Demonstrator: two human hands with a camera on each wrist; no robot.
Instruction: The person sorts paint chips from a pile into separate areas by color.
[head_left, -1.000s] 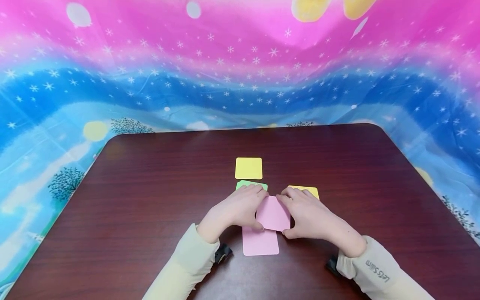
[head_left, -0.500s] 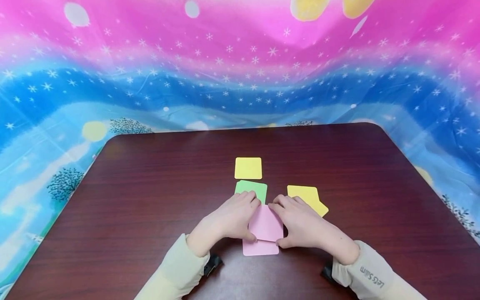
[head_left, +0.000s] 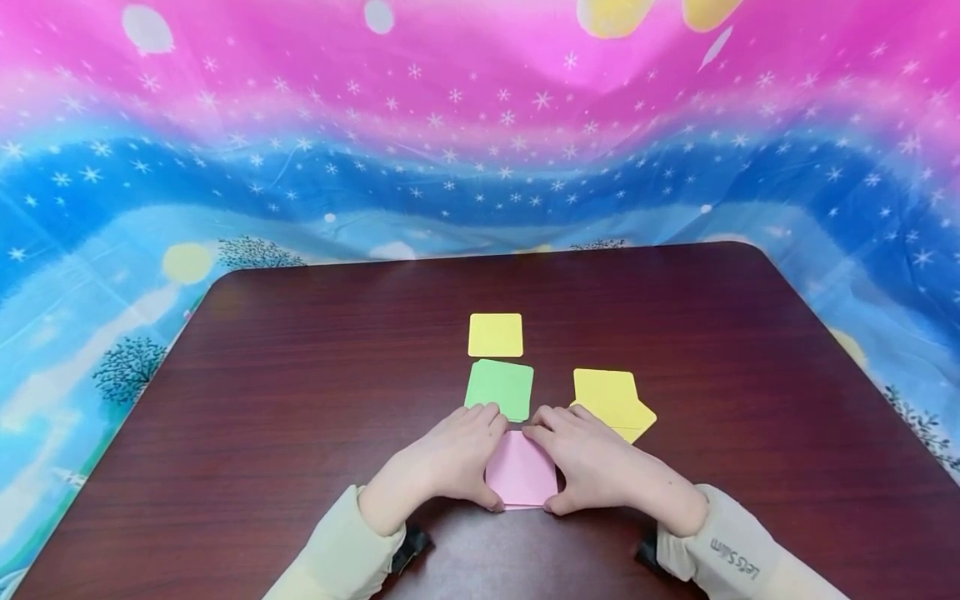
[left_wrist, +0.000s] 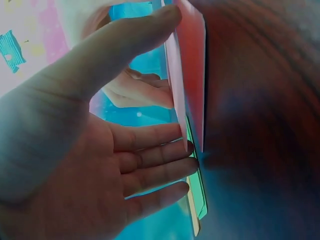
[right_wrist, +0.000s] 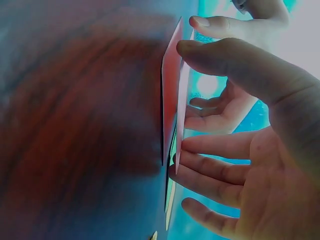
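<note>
Between my two hands is a square pink card (head_left: 521, 467), held by its left and right edges. My left hand (head_left: 456, 457) has its thumb at the card's near left corner and fingertips at the far end. In mirror fashion, my right hand (head_left: 596, 458) grips the right side. Both wrist views show a second pink card (left_wrist: 195, 70) flat on the table under the held card (right_wrist: 183, 95), with a narrow gap between the two. Just beyond the fingers lies a small pile of green cards (head_left: 501, 388).
One yellow card (head_left: 495, 335) lies behind the green pile. Overlapping yellow cards (head_left: 609, 395), turned at different angles, lie beyond the right hand and are partly covered by it. The dark wooden table (head_left: 300, 375) ends at a patterned cloth backdrop (head_left: 420, 192).
Both hands have brought the pink card nearer and slightly left, until it covers almost all of the lower pink card. More of the green and right-hand yellow cards now shows.
</note>
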